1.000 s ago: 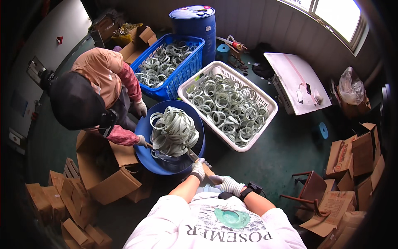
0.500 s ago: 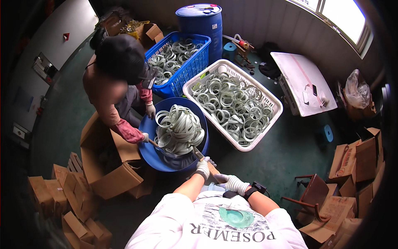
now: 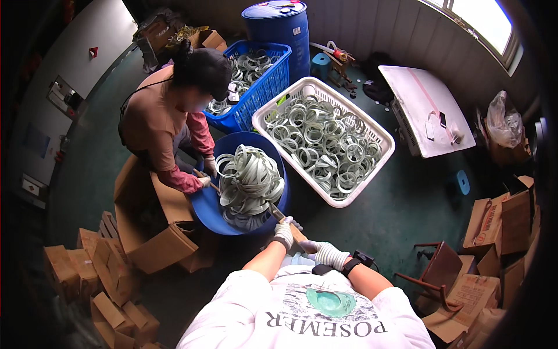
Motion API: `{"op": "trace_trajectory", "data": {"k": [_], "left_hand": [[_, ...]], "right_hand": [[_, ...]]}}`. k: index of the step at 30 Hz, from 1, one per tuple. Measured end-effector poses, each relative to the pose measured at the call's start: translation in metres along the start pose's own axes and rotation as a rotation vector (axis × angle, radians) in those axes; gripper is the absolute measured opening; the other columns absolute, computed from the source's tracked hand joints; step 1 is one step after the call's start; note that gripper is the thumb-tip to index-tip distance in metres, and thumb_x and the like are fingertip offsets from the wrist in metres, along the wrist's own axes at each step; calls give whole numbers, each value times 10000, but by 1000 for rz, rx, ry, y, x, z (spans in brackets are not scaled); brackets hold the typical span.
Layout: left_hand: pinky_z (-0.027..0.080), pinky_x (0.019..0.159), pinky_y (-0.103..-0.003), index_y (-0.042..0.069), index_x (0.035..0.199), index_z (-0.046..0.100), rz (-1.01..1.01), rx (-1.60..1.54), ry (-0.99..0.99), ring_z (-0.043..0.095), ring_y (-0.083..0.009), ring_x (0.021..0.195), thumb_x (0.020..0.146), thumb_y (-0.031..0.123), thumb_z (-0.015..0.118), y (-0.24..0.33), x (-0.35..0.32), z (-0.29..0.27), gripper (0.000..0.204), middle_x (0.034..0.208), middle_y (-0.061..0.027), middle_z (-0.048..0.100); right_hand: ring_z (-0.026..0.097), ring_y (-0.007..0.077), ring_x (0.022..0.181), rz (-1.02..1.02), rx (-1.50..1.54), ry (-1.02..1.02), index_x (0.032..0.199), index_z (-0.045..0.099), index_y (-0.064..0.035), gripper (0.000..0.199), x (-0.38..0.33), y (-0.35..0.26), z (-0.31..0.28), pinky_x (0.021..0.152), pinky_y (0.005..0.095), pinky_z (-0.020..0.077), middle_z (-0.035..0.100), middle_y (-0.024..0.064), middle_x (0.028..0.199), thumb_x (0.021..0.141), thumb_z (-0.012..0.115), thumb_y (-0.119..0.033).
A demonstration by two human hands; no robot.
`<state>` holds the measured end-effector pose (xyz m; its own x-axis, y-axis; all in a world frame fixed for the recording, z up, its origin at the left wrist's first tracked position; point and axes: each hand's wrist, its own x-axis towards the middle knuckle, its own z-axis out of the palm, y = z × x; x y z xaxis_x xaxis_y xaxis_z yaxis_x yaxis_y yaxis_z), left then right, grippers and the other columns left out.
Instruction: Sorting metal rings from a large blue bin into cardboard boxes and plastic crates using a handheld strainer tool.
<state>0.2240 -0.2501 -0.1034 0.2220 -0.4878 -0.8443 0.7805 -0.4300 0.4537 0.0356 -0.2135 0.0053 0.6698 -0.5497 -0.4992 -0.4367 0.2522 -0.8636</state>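
Low in the middle of the frame, the left hand point(image 3: 283, 234) and the right hand point(image 3: 325, 253), both in white gloves, were seen close together. A wooden stick point(image 3: 285, 222) was held in them, each grip closed round its near end, and its far end was pushed into the heap of pale rings point(image 3: 249, 181). That heap lay piled in the blue tub point(image 3: 203, 206) just above the hands, on the green floor point(image 3: 383, 232).

At the tub's left rim a second person's gloved hand point(image 3: 204, 181) was seen on another stick, and brown cardboard boxes point(image 3: 145, 232) stood beside it at left.

Further up, at centre right, a white basket point(image 3: 349, 200) was filled with loose rings in one layer, and a blue crate point(image 3: 264, 93) above left held more. A blue barrel point(image 3: 279, 26) stood at the top.

The work was judged to be well short of done: the tub was heaped high and tangled, and both baskets were full of rings. What had been finished could not be told.
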Motion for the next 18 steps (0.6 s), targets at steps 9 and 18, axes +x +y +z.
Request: {"op": "trace_trajectory", "data": {"k": [9,18], "left_hand": [[542,584,-431,83,881,539,-10,3,42,596,-281,601,835,187,641,-13,9,13,153,711,-91,575],[546,486,-387,70,849,524,-33,16,-30,564,-223,514,833,79,642,22,35,91,119,654,-57,542]], "right_hand": [[561,129,1069,29,161,-16,1319,524,-86,516,-10,-8,-19,966,286,417,634,50,1165,825,673,-83],[556,123,1024,26,170,79,1376,454,-54,606,23,-20,-68,926,257,431,604,51,1167,794,621,-23]]}}
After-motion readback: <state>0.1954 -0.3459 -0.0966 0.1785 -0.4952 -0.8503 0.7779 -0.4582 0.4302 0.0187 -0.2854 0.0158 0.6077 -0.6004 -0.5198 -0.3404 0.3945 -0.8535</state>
